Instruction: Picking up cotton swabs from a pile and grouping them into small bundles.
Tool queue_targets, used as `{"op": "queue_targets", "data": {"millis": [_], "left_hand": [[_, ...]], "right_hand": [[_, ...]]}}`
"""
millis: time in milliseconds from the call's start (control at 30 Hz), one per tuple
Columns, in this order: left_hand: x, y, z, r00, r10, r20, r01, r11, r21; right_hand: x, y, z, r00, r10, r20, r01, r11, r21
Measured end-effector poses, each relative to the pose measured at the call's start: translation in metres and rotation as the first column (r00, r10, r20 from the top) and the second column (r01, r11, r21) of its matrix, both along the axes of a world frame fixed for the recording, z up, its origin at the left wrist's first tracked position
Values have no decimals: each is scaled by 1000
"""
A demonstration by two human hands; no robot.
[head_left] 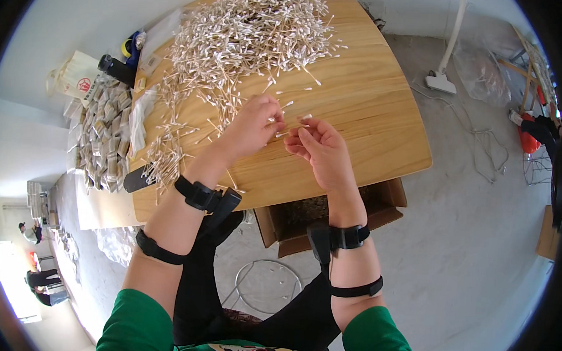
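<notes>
A large heap of cotton swabs with white tips and wooden sticks covers the far part of the wooden table. Looser swabs trail down its left side. Over the table's near half, my left hand is closed in a pinch, with white swab tips showing at its fingertips. Just to its right, my right hand curls its fingers with the thumb against them; a white tip shows above the fingers and another by the fingertips. How many swabs each hand holds is hidden. The two hands are close together, with a small gap between.
An open cardboard box stands below the table's near edge. Many small packets are piled at the left, near a black bottle and a paper bag. A white-based pole and a loose cable occupy the right floor.
</notes>
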State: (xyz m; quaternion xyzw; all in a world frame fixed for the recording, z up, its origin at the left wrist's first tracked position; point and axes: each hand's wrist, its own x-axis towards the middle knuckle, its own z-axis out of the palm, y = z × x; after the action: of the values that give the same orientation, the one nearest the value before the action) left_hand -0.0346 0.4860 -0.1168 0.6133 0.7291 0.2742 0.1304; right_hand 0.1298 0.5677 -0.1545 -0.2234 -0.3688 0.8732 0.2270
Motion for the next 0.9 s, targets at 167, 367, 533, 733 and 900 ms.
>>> {"op": "queue_targets", "data": {"millis": [167, 367, 533, 733, 900], "left_hand": [[8, -1, -8, 998, -40, 55, 37, 998, 59], [-3, -2, -5, 996, 73, 44, -74, 997, 11], [-27, 23, -18, 927, 255, -276, -279, 959, -52], [-44, 33, -20, 956, 248, -160, -262, 962, -75], [-17, 22, 10, 855, 461, 237, -479, 878, 20]], "right_hand": [[-2, 2, 7, 986, -90, 142, 77, 992, 98], [12, 24, -1, 915, -391, 101, 380, 918, 109], [16, 28, 11, 898, -438, -43, 427, 890, -158], [18, 30, -2, 938, -328, -113, 288, 917, -277], [17, 28, -4, 951, -231, -204, 143, 917, -373]]}}
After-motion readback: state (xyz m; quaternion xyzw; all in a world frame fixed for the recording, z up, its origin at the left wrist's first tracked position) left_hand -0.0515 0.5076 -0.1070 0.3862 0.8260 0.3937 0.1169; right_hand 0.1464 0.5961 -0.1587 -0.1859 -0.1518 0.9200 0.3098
